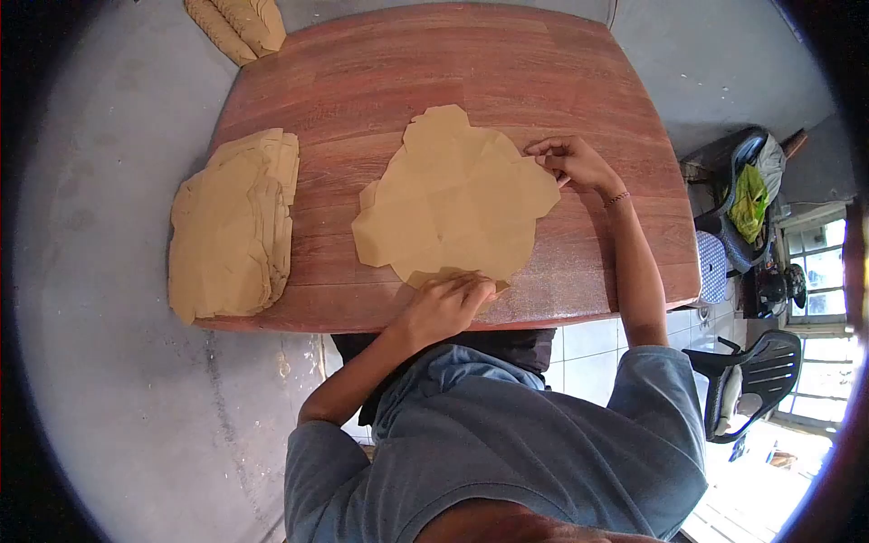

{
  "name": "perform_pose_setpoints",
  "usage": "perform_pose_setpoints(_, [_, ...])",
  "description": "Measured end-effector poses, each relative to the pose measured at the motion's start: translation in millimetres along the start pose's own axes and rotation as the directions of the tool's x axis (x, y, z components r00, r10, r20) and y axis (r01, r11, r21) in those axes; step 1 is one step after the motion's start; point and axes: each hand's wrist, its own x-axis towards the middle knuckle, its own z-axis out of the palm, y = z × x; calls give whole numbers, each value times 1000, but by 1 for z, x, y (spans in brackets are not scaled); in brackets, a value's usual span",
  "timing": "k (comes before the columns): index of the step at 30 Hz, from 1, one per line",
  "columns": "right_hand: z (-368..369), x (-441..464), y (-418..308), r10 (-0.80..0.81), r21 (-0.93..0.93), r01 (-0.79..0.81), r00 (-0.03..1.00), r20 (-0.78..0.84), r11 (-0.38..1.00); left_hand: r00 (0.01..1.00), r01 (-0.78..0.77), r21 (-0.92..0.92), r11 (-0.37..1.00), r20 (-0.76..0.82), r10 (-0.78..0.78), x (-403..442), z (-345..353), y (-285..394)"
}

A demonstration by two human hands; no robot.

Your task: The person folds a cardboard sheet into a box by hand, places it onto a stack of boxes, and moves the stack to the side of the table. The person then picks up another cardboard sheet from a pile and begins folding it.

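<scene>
A flat brown cardboard box blank (457, 195), cut with flaps around it and marked with crease lines, lies on the wooden-topped table (362, 81). At its near edge, my left hand (448, 306) has its fingers closed over a flap, which looks slightly raised. My right hand (579, 165), with a thin bracelet at the wrist, is at the blank's upper right side. Its fingers are bent and hold the edge of a flap there; the fingertips are partly hidden.
A stack of similar cardboard blanks (231, 226) sits at the table's left edge. More cardboard pieces (237, 27) are beyond the far left corner. On the right stand a dark chair with bags (749, 204), a blue stool (711, 267) and a black plastic chair (769, 380).
</scene>
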Motion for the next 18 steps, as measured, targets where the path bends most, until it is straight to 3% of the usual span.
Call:
perform_pose_setpoints(4, [1,-1,-1,-17,-1,17,1000,1,1000,983,-158,-13,987,-94,156,-3,7,-15])
perform_pose_setpoints(8, [-1,1,-1,18,-55,-18,1000,-7,998,982,-178,12,984,-60,178,0,8,-25])
perform_pose_setpoints(14, [-4,3,7,-24,-20,24,1000,-19,1000,976,-217,-93,972,11,218,9,9,-38])
perform_pose_setpoints(18, [-2,-2,-6,33,-32,-33,999,-12,999,973,-230,-2,973,-10,230,10,4,-35])
